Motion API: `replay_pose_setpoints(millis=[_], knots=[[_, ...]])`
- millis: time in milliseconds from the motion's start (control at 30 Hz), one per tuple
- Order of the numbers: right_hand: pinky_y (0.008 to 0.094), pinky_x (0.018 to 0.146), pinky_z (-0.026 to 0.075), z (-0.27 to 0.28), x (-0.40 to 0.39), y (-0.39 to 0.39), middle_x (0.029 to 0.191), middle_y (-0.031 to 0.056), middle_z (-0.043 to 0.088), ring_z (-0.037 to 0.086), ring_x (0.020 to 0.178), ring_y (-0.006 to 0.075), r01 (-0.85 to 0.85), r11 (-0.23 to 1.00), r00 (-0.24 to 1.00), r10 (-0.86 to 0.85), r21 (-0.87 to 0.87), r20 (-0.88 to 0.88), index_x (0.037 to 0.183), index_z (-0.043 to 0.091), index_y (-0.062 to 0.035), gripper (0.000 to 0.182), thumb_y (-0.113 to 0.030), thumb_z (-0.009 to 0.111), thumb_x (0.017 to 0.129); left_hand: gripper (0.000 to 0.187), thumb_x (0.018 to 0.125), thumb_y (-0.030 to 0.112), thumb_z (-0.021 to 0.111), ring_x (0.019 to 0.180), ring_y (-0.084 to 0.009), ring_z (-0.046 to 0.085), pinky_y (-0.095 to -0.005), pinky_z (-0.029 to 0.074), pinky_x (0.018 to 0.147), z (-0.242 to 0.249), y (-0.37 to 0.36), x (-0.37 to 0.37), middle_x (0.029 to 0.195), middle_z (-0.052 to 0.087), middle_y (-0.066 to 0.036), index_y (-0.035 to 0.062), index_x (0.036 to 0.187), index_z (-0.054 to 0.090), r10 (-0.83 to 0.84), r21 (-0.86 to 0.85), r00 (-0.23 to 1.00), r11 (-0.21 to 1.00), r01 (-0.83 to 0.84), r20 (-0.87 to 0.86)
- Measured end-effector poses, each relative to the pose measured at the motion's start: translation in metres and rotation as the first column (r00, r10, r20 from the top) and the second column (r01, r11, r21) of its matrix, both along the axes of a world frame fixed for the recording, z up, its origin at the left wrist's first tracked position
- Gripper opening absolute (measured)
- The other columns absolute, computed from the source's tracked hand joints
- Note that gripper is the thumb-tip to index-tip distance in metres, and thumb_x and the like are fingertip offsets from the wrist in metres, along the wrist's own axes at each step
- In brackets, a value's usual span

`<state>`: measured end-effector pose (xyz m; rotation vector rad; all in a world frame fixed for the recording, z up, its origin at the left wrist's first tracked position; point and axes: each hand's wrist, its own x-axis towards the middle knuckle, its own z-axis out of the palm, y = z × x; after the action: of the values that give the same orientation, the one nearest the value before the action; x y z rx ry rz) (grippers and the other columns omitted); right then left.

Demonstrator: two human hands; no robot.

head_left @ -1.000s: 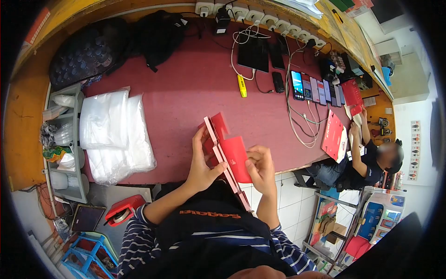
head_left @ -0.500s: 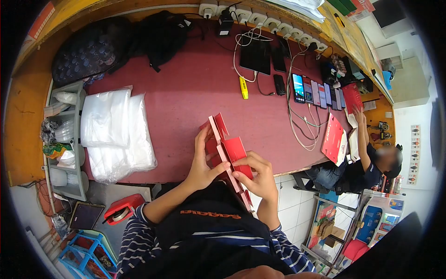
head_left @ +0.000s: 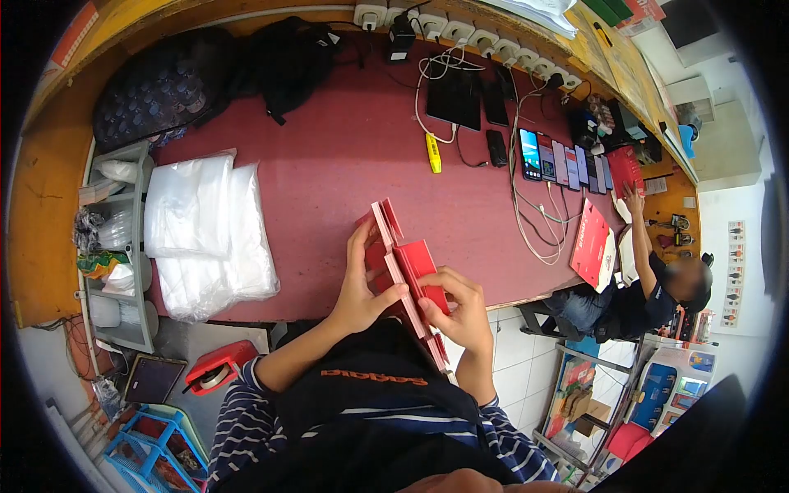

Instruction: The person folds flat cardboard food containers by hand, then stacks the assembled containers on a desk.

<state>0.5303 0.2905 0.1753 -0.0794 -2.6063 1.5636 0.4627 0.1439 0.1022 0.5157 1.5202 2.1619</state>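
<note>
Between my hands, in front of my chest at the table's near edge, is a red folding carton (head_left: 417, 261) with pale pink inner edges and several flaps. It is tilted, its upper end leaning to the left. My left hand (head_left: 358, 289) grips its left side, the thumb pressed across the pale edge. On the other side my right hand (head_left: 462, 312) has bent fingers and thumb closed about the middle red flap. The carton's lower end partly disappears behind my right hand.
Clear plastic bags (head_left: 205, 234) lie stacked at the left of the red table (head_left: 329, 156). A yellow highlighter (head_left: 433, 154), white cables and a row of phones (head_left: 531, 156) lie farther back. At the right, a co-worker (head_left: 649, 283) reaches toward a red carton (head_left: 626, 170).
The middle red flap has swung closer to the carton's pale edge. My right hand has shifted slightly with it, while my left hand keeps almost the same place.
</note>
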Motion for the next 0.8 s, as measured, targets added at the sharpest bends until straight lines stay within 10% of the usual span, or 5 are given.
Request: replay_pose_setpoints(millis=[167,233,800], knots=[[0.0302,0.055,0.047,0.002,0.003,-0.008,0.084,0.0124,0.058,0.058,0.064,0.0242,0.24,0.963,0.971,-0.236,-0.122,0.042,0.086,0.057,-0.0038,0.017,0.0,0.054,0.07,0.092,0.069,0.027,0.067,0.125,-0.027,0.018,-0.0433,0.033,0.094,0.003,-0.001,0.0,0.132,0.015,-0.014,0.0086,0.133,0.004,0.007,-0.006,1.0,1.0,-0.007,0.011],[0.0316,0.052,0.046,0.0,0.002,0.002,0.083,0.0104,0.058,0.057,0.06,0.0251,-0.054,0.98,0.997,0.065,0.194,-0.052,0.083,0.057,-0.0051,0.014,-0.001,0.052,0.071,0.092,0.069,0.026,0.067,0.125,-0.027,0.018,-0.0432,0.033,0.094,0.003,-0.001,0.0,0.132,0.015,-0.014,0.0085,0.133,0.004,0.006,-0.011,1.0,1.0,-0.006,0.01],[0.0301,0.052,0.045,0.005,-0.002,-0.004,0.077,0.0084,0.054,0.056,0.061,0.0227,-0.068,0.982,0.996,0.078,0.178,-0.048,0.078,0.056,-0.0053,0.011,-0.011,0.063,0.071,0.09,0.069,0.024,0.066,0.124,-0.0264,0.021,-0.0421,0.035,0.094,0.001,0.0,0.001,0.131,0.016,-0.012,0.0089,0.134,0.006,0.026,0.015,1.0,1.0,-0.026,-0.008]])
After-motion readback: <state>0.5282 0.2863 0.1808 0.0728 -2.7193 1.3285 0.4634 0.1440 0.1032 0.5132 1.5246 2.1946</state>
